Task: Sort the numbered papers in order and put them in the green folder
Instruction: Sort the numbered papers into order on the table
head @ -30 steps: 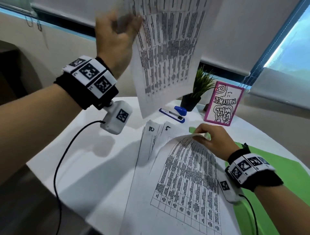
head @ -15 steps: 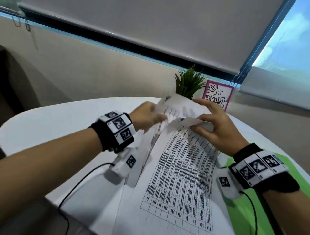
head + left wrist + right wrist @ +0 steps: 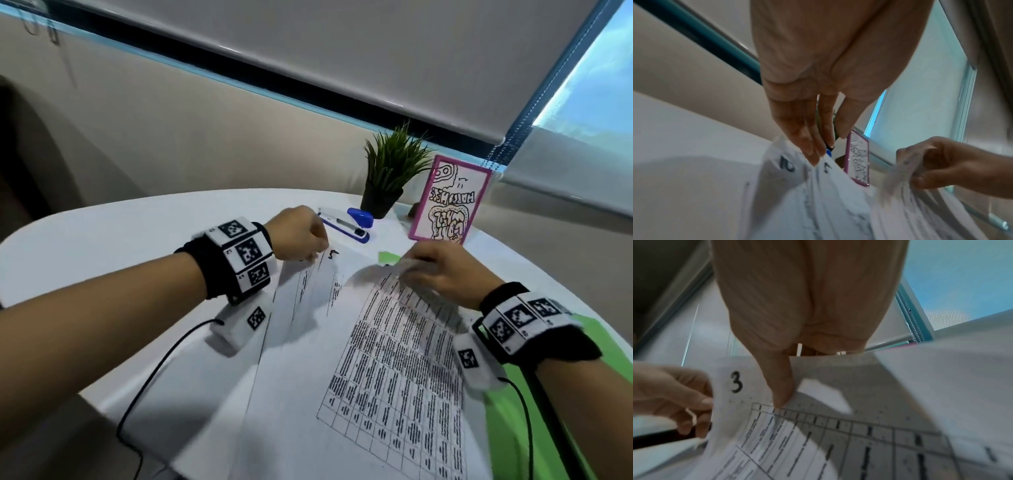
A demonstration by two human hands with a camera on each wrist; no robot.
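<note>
A pile of printed, numbered papers (image 3: pixel 387 370) lies on the white table (image 3: pixel 102 260), partly over the green folder (image 3: pixel 513 428) at the right. My right hand (image 3: pixel 421 267) pinches the curled-up top edge of the upper sheets (image 3: pixel 906 164); its thumb (image 3: pixel 781 386) lies on the sheet marked 3 (image 3: pixel 735 382). My left hand (image 3: pixel 313 253) is at the far left corner of the pile. Its nearly straight fingertips (image 3: pixel 813 155) touch the top edges of the sheets marked 10 (image 3: pixel 787 164) and 5 (image 3: pixel 826 167), with the thumb apart from them.
A blue and white stapler (image 3: pixel 346 222), a small potted plant (image 3: pixel 387 178) and a pink-framed card (image 3: pixel 448 202) stand at the far edge of the table, just behind my hands. Cables hang from both wrist cameras.
My left hand came down from holding a sheet high in the air and now touches the pile's far left corner. My right hand still holds the upper sheets' top edge.
</note>
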